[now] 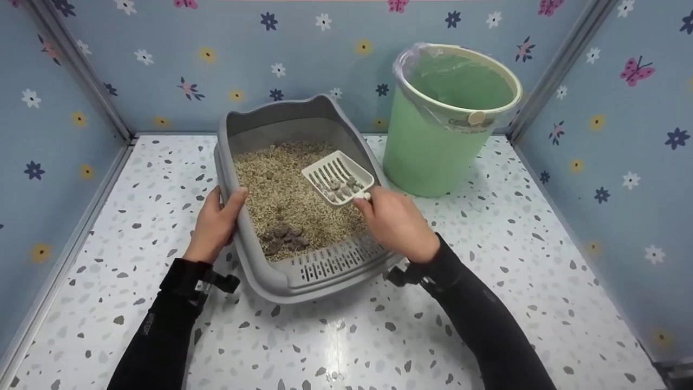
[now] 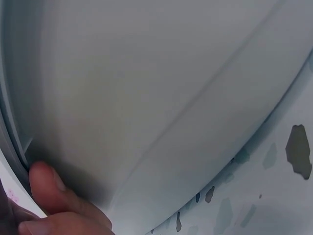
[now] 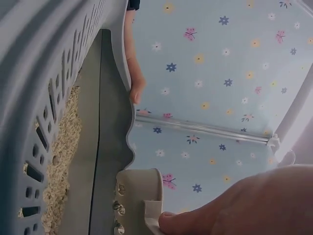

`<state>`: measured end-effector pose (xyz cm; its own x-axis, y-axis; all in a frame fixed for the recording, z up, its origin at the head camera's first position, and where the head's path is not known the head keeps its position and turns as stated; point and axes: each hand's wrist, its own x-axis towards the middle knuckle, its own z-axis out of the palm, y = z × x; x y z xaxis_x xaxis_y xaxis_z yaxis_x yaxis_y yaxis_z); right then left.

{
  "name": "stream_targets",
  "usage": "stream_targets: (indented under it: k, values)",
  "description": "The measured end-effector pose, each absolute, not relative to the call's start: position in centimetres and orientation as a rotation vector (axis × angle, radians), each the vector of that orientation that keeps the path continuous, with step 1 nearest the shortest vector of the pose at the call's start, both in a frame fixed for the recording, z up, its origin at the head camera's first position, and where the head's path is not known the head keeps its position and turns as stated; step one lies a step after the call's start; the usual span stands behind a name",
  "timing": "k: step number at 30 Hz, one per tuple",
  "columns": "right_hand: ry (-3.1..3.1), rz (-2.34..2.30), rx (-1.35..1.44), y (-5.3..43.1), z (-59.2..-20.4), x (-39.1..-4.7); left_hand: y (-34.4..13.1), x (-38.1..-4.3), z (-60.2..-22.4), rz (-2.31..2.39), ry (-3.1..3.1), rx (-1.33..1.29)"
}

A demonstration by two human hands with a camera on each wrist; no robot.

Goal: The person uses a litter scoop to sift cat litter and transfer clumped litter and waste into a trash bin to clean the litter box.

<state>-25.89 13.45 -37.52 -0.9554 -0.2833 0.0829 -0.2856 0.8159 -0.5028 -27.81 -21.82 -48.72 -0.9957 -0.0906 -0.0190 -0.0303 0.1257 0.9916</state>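
From the right hand (image 1: 398, 225) juts a scoop (image 1: 354, 168); handle (image 1: 366, 195) mostly hidden.

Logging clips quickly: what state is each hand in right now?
Left hand: gripping the litter box by its side.
Right hand: holding the scoop.

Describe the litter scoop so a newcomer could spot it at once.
Find the gray litter box, left of the tall green trash bin. Over its litter, near the side facing the bin, the right hand holds the litter scoop. It is the small cream-white slotted tool carrying several clumps, paler than the gray box.
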Motion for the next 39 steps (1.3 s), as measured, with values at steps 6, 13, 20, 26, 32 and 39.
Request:
stream_targets:
  k: [6, 13, 20, 26, 32, 39]
  values:
    - [-2.986, 0.827, 0.447, 12.2, -37.2, -27.9, -22.0, -27.9, -48.8, -2.047, -2.307, 0.144]
    - [-2.986, 0.829, 0.455, 12.6, -38.0, -26.7, -22.2, -27.5, -48.6, -2.041, -2.311, 0.120]
    - [-3.001, 0.835, 0.464, 12.1, -39.0, -26.4, -23.5, -27.1, -48.9, -2.001, -2.384, 0.172]
    - [-2.965, 0.871, 0.452, 12.3, -38.4, -26.8, -23.0, -27.8, -48.2, -1.979, -2.345, 0.156]
    - [-2.972, 0.887, 0.419, 13.4, -38.3, -25.7, -22.0, -27.8, -48.7, -2.040, -2.345, 0.142]
    - [-2.998, 0.884, 0.441, 13.4, -38.7, -25.5, -21.7, -27.7, -49.0, -2.005, -2.353, 0.153]
